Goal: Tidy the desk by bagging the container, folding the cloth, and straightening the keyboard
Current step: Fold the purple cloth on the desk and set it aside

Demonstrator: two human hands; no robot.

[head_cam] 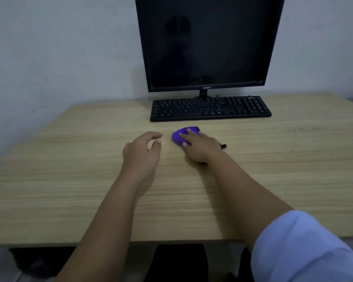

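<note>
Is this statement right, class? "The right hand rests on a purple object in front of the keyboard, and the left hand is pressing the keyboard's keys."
One part is wrong. In the head view, the left hand hovers open over the bare desk, apart from the keyboard. The rest holds: the right hand rests on the purple object in front of the keyboard.
</note>
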